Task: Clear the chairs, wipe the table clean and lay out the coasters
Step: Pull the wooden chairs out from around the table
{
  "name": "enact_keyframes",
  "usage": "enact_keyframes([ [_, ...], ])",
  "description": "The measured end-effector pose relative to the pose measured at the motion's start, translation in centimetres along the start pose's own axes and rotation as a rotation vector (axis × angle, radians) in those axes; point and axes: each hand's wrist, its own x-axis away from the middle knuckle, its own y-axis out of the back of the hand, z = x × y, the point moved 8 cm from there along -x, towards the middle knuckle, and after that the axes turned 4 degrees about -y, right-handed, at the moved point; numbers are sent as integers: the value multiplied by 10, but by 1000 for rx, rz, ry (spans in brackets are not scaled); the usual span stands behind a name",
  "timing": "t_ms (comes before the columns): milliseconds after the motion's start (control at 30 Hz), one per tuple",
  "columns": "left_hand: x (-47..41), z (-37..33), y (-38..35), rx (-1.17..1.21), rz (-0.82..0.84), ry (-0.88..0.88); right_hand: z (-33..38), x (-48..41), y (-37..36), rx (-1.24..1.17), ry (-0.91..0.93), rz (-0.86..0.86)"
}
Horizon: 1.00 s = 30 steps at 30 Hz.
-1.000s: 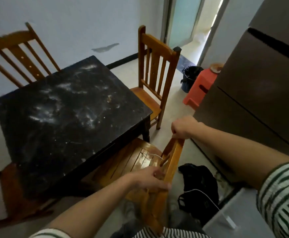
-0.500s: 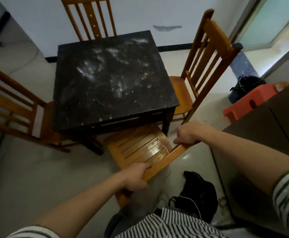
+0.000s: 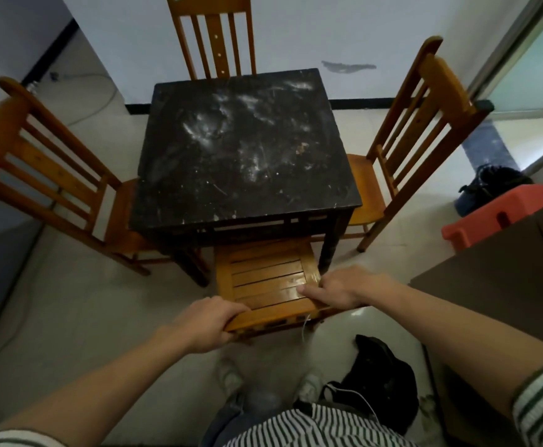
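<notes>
near chair (image 3: pixel 265 285): swung from skewed to square with table (image 3: pixel 244 150) | pushed further under it

glossy wooden chair (image 3: pixel 265 279); dusty black table (image 3: pixel 244 146)

Front of the near chair (image 3: pixel 263 279) goes under the table (image 3: pixel 247 150), so I can't see its legs. My left hand (image 3: pixel 199 327) wraps the chair's back rail & my fingertips are tucked under, out of sight. Far chair (image 3: pixel 213 37) is cut off at the top edge, left chair (image 3: pixel 37 156) at the left edge. Orange stool (image 3: pixel 496 214) is partly behind a brown cabinet (image 3: pixel 505 285). My shoes (image 3: pixel 229 379) are blurry. Pale bits (image 3: pixel 300 150) on the table: too tiny to tell.
</notes>
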Motion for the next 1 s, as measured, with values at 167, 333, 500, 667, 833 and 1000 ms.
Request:
enact_keyframes([
  [167,1,1,-1,-24,16,-63,5,4,-4,-6,-26,9],
  [333,5,11,-1,-31,37,-82,18,5,-16,13,34,10],
  [500,6,27,-3,-4,109,-50,30,0,-26,-60,92,35],
  [667,1,34,-8,22,143,-17,29,-8,-27,57,138,29],
  [833,3,36,-14,44,131,17,33,-7,-22,133,185,-82],
  [1000,4,27,-14,41,109,26,27,-6,-24,170,170,-27],
])
